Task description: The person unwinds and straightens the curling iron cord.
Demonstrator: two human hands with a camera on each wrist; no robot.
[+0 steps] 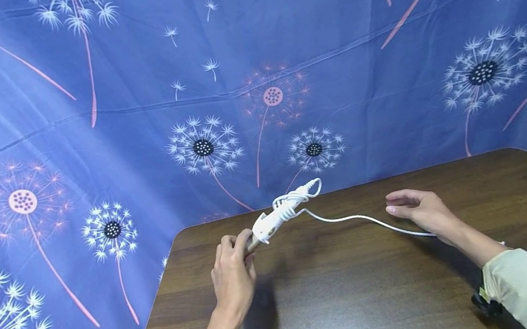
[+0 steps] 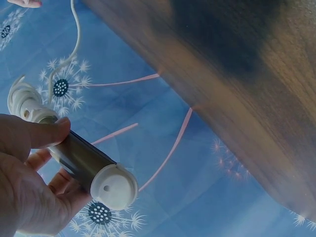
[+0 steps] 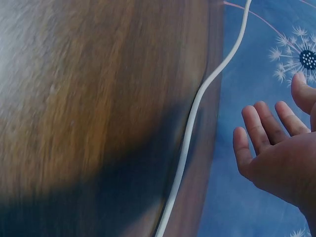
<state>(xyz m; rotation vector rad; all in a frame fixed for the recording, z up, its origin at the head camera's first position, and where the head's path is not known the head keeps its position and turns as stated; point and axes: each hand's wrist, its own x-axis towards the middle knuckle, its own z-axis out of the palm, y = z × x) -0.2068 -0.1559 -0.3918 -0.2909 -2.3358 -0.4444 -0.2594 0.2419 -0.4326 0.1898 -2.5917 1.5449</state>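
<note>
My left hand (image 1: 232, 276) grips a curling iron by its bronze-coloured barrel (image 2: 81, 158), thumb on one side and fingers on the other. The white handle (image 1: 272, 221) points up and to the right in the head view, with its white cord (image 1: 295, 198) wound round it in several loops. A round white cap (image 2: 116, 186) closes the barrel's end in the left wrist view. From the handle, a free length of cord (image 1: 354, 217) runs right and passes behind my right wrist. My right hand (image 1: 423, 213) is raised near that cord, fingers loosely bent with nothing in them.
Both hands are over a brown wooden table (image 1: 355, 288) with rounded far corners. Behind its far edge hangs a blue cloth (image 1: 360, 86) printed with dandelions. A small black object (image 1: 487, 303) shows by the right sleeve.
</note>
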